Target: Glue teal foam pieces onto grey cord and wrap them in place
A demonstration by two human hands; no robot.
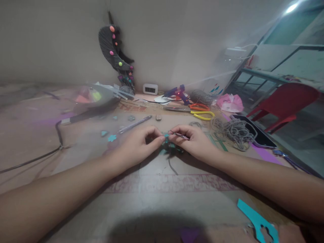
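Observation:
My left hand is closed in a pinch at a small teal piece, perhaps foam. Facing it, my right hand pinches at the same spot, with a thin, dark pointed tool lying across its fingers. Under the fingertips is a dark cluster with teal bits; its shape is partly hidden and blurred. A short grey yarn tail runs from it towards me. Left of my left hand lie a teal flower cutout and a teal heart-like piece. A pen rests just beyond.
Scissors with orange and yellow handles, a glue gun and a small digital clock stand behind. Tangled grey yarn sits by a dark tray-like object at right. A cut teal sheet lies near front right.

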